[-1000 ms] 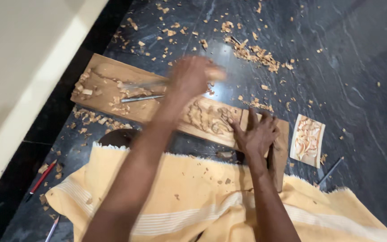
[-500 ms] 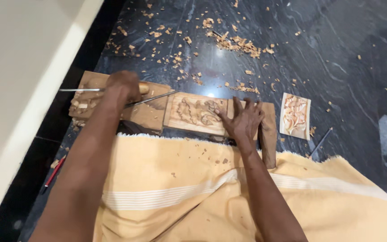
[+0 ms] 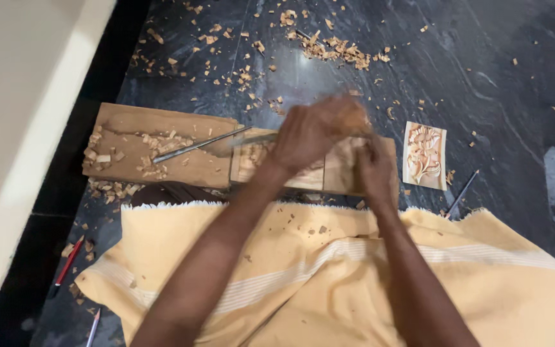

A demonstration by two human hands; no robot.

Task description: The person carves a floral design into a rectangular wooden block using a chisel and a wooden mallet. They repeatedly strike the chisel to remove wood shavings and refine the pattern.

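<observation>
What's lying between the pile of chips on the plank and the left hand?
A thin metal chisel lies there, seen from the head camera, between the chips and left hand.

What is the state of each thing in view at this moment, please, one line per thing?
left hand: closed around a blurred wooden object, over the carved panel
right hand: resting on the panel's right end
carved panel: flat on the long board, partly hidden by the hands
long board: flat on the floor, strewn with chips
chisel: lying loose on the board
small carved piece: flat on the floor, apart
yellow cloth: spread over the lap
</observation>
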